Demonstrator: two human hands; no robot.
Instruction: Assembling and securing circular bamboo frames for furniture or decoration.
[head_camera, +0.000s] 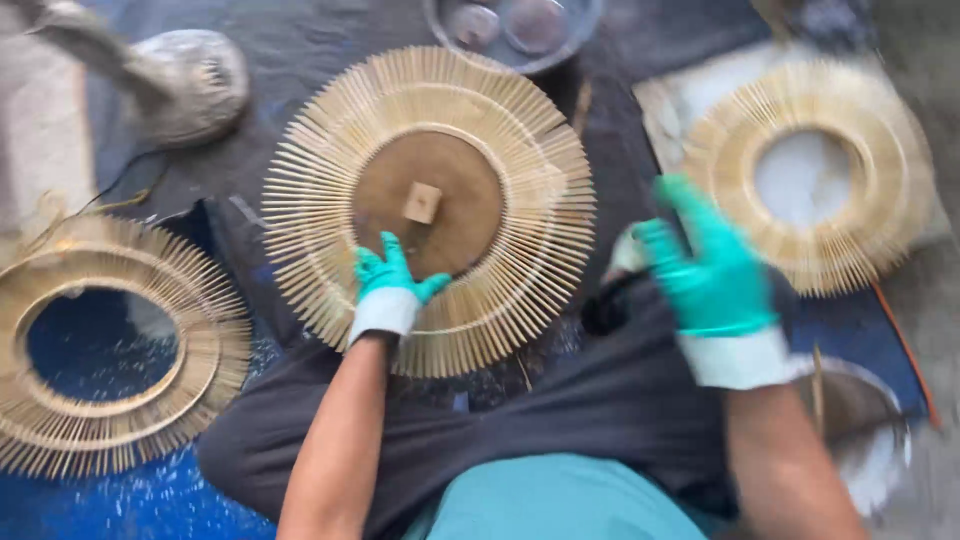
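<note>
Pale straw sunburst frame (430, 205) with a brown disc (440, 195); teal-and-white gloves (both hands) (388, 290); blue floor (150, 500) near left.

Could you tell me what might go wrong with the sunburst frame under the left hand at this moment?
The left hand presses on the thin radiating sticks of the middle sunburst frame; too much weight could snap or loosen them. The right hand is blurred in motion close to the right sunburst frame and might knock it. The bowl sits right at the middle frame's far edge and could be bumped.
</note>
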